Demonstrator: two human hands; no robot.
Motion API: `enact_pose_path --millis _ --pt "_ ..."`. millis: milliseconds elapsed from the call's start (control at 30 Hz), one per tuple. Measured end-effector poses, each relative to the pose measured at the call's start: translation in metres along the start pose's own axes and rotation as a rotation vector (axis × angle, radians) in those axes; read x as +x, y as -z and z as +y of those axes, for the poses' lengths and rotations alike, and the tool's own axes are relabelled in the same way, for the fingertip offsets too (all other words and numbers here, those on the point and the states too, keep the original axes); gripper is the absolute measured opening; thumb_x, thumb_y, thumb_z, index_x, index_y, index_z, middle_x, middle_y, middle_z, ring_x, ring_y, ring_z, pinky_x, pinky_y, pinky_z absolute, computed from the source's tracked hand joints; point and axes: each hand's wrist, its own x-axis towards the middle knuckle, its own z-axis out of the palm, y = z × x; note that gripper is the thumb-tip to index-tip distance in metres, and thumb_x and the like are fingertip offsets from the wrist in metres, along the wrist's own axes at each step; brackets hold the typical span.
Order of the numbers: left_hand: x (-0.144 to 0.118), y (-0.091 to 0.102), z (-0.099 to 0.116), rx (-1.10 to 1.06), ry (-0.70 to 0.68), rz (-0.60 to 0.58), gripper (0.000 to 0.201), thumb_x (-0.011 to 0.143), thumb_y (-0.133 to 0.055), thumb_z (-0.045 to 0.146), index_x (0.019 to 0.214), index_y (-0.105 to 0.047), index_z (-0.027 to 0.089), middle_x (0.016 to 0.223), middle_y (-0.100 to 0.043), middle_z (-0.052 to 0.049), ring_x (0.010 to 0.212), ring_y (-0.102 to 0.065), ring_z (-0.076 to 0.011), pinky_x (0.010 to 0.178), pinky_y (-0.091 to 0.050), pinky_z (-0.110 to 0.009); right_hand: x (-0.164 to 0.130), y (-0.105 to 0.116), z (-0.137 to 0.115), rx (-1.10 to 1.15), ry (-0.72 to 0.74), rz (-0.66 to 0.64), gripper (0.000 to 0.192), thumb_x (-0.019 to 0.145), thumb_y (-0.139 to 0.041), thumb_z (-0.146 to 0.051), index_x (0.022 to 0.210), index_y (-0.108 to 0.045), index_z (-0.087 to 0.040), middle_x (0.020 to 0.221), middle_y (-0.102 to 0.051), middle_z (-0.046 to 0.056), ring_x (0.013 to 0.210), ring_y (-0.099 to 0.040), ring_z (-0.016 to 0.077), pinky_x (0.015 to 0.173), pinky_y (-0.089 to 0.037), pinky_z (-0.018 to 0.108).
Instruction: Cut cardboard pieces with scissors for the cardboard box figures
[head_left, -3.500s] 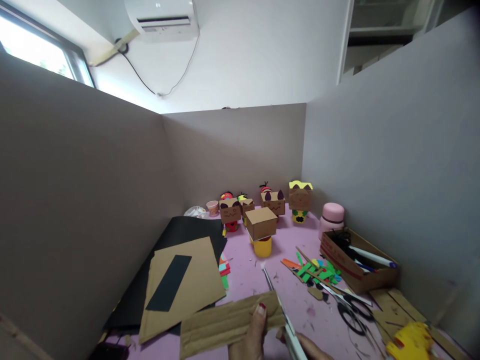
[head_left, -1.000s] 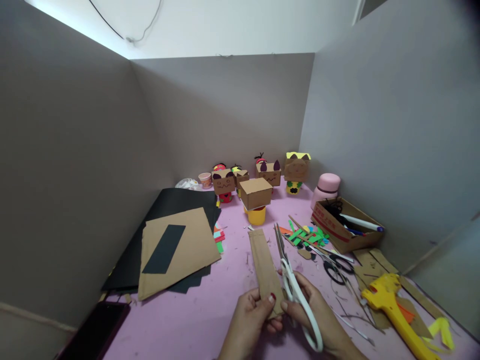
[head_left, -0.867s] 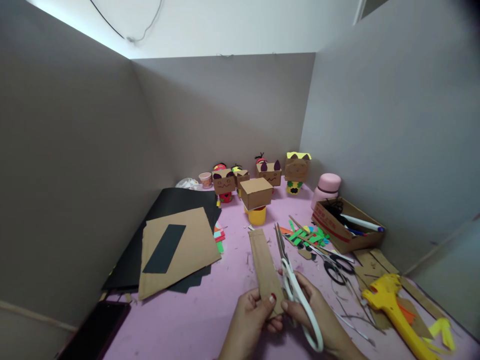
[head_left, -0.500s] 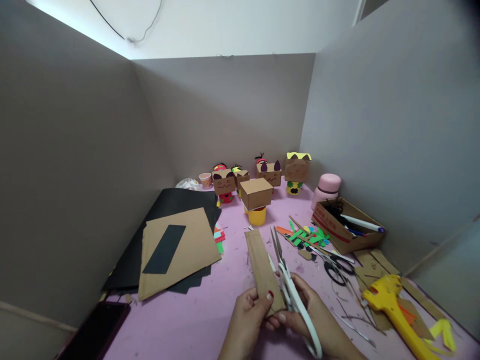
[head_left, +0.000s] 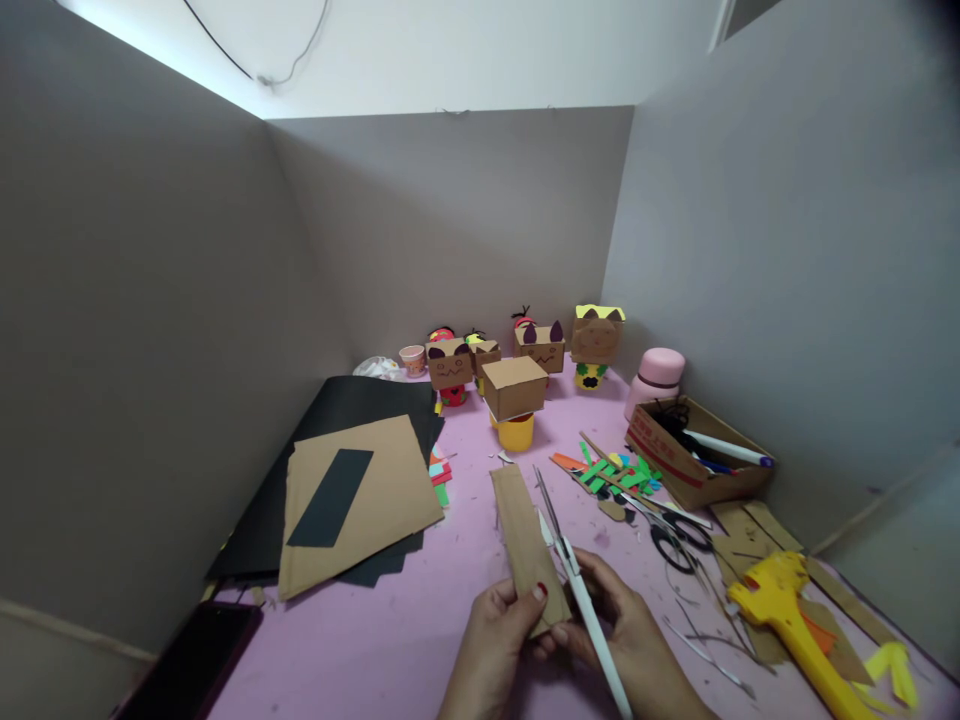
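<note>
My left hand (head_left: 499, 640) pinches the near end of a long brown cardboard strip (head_left: 523, 535) that points away from me over the pink table (head_left: 390, 650). My right hand (head_left: 634, 645) grips white-handled scissors (head_left: 574, 580). Their blades run along the strip's right edge and look nearly closed. Just beyond the strip stands a plain cardboard box on a yellow cup (head_left: 514, 403).
Cardboard and black sheets (head_left: 352, 490) lie at left, a dark phone (head_left: 191, 670) at the near left. Several box figures (head_left: 540, 345) line the back wall. At right are a pink bottle (head_left: 657, 376), a pen box (head_left: 694, 455), black scissors (head_left: 675, 535), paper scraps and a yellow tool (head_left: 787, 615).
The view dropped from the far wall to the table. The strip turned from crosswise to pointing away from me. The scissors shifted left onto its right edge and their blades closed.
</note>
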Motion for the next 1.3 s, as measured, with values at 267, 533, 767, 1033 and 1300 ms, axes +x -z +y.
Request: enact_pose_path --millis 267,533,767,1033,1300 --pt "0.001 0.000 -0.003 0.029 -0.035 -0.005 0.038 0.065 -0.074 0.042 0.080 -0.071 0.008 0.055 -0.065 -0.005 0.049 -0.053 -0.0105 0.048 -0.035 -0.021 0.001 -0.001 0.004 0.067 -0.010 0.027 0.057 0.063 -0.076 -0.015 0.113 -0.050 -0.021 0.072 -0.063 -0.004 0.064 -0.060 0.0156 0.062 -0.049 0.028" --pt "-0.002 -0.003 0.000 0.047 -0.059 0.013 0.039 0.063 -0.075 0.044 0.076 -0.069 0.007 0.052 -0.063 -0.003 0.046 -0.051 -0.0093 0.046 -0.034 -0.021 0.002 -0.004 0.003 0.277 -0.036 -0.012 0.063 0.056 -0.084 -0.018 0.110 -0.050 -0.023 0.065 -0.058 -0.009 0.057 -0.063 0.0150 0.058 -0.051 0.026" --pt "0.003 0.002 -0.005 0.043 -0.030 -0.001 0.041 0.062 -0.075 0.045 0.079 -0.070 0.008 0.054 -0.064 -0.004 0.048 -0.052 -0.0105 0.048 -0.035 -0.021 0.003 -0.002 0.003 0.322 -0.038 -0.055 0.063 0.057 -0.084 -0.021 0.110 -0.050 -0.024 0.064 -0.061 -0.008 0.058 -0.063 0.0136 0.055 -0.049 0.022" --pt "0.002 0.004 -0.005 0.030 -0.076 -0.050 0.038 0.065 -0.073 0.042 0.082 -0.071 0.007 0.059 -0.063 -0.005 0.050 -0.050 -0.0107 0.049 -0.035 -0.022 0.004 -0.002 -0.001 0.299 -0.035 -0.114 0.063 0.060 -0.082 -0.033 0.111 -0.047 -0.023 0.079 -0.067 -0.001 0.068 -0.067 0.0180 0.065 -0.052 0.029" --pt "-0.010 -0.007 0.011 0.071 -0.206 -0.077 0.030 0.065 -0.076 0.036 0.074 -0.070 0.009 0.060 -0.061 -0.002 0.054 -0.047 -0.0097 0.052 -0.035 -0.022 0.000 0.006 -0.010 0.162 0.021 -0.097 0.055 0.071 -0.072 -0.033 0.116 -0.043 -0.023 0.082 -0.068 0.001 0.073 -0.064 0.0159 0.067 -0.051 0.026"
